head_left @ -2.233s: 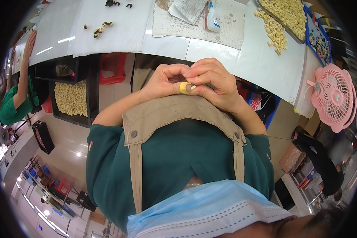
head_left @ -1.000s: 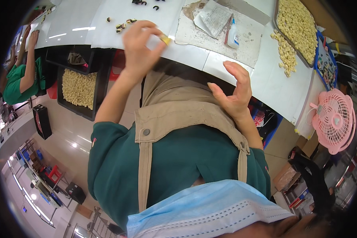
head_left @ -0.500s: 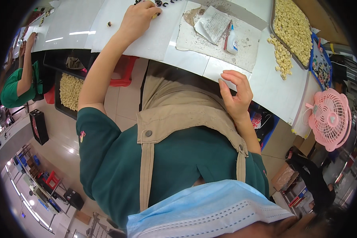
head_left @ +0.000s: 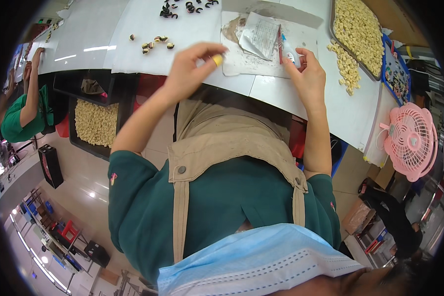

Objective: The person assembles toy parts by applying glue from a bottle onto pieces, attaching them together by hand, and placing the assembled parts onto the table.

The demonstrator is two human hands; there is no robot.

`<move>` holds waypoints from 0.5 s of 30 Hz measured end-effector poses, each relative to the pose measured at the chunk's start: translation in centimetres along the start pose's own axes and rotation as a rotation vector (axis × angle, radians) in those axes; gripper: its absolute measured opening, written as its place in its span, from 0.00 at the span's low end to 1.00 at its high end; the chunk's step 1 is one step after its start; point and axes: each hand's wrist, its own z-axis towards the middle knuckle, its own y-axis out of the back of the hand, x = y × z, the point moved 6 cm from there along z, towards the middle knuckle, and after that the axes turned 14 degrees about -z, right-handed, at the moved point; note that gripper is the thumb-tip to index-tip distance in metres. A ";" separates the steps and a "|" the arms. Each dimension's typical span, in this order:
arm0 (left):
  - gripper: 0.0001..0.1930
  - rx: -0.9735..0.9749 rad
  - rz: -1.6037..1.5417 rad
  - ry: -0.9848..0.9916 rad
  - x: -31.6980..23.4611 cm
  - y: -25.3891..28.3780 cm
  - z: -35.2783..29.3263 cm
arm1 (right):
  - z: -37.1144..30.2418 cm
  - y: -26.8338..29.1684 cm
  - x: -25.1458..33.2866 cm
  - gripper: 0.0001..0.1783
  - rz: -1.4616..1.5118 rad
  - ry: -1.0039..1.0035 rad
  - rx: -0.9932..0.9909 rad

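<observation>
My right hand point(head_left: 308, 74) is closed around the lower part of a small white squeeze bottle with a blue tip point(head_left: 292, 55), which lies on the stained board point(head_left: 241, 66). My left hand point(head_left: 195, 66) hovers over the table's near edge, left of the board. It is smeared by motion, thumb and forefinger curved toward each other. Bright yellow shows at its thumb tip; whether that is a cover or a held piece I cannot tell. Several small cream-and-black pieces point(head_left: 158, 40) lie to its left, and dark curved pieces point(head_left: 190, 7) are farther back.
A crumpled printed sheet point(head_left: 259, 37) lies on the board beside a thin red stick. At right stand a tray of small cream pieces point(head_left: 357, 29), some spilled, a blue tray point(head_left: 397, 74) and a pink fan point(head_left: 412, 140). Another person in green point(head_left: 27, 116) works at far left.
My left hand has come back from the dark pieces, toward me and right. My right hand has moved forward from the table edge and closed on the bottle, which now tilts more.
</observation>
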 end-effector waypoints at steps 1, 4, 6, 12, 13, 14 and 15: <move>0.12 -0.018 -0.418 0.209 1.6 -1.6 -1.4 | 0.1 0.0 -0.3 0.23 0.051 -0.007 0.008; 0.11 0.043 -1.070 0.521 2.0 -6.1 -4.6 | 0.3 -0.2 -1.3 0.21 0.054 0.026 -0.038; 0.11 0.069 -1.182 0.642 1.9 -8.3 -6.0 | -0.2 -0.2 -1.5 0.20 0.141 -0.050 -0.025; 0.13 -0.044 -1.107 0.632 2.0 -7.9 -6.1 | -1.2 -1.4 -1.5 0.18 0.575 -0.179 -0.004; 0.14 -0.052 -1.103 0.640 2.1 -7.7 -6.2 | -1.1 -1.4 -1.4 0.19 0.616 -0.154 -0.028; 0.14 -0.060 -1.099 0.647 2.1 -7.7 -6.3 | -1.0 -1.4 -1.3 0.19 0.619 -0.153 -0.030; 0.14 -0.060 -1.096 0.646 2.1 -7.8 -6.4 | -0.8 -1.6 -1.2 0.18 0.652 -0.171 -0.019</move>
